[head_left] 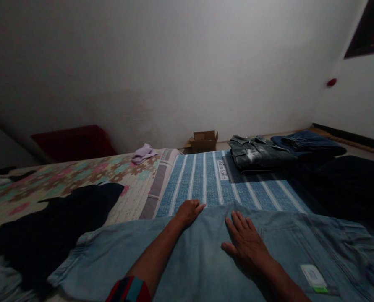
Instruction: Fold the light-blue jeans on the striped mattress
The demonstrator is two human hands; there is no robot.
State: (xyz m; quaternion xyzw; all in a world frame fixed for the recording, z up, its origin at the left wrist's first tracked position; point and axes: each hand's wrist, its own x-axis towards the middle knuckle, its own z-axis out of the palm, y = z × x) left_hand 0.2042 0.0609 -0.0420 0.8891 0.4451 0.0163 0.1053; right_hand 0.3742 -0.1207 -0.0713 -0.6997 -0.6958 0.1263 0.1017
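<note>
Light-blue denim garment (pixel 205 260): lay across the bed (pixel 197 180), toward its near edge.
Left hand (pixel 188 212): curled at the garment's far edge; whether it gripped, I couldn't tell.
Right hand (pixel 246 240): lay open, flat on the garment.

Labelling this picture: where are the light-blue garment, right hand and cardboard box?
Light-blue garment (pixel 208 253), head view: its middle fabric.
Right hand (pixel 247 242), head view: its back.
Cardboard box (pixel 203 146), head view: its front side.
</note>
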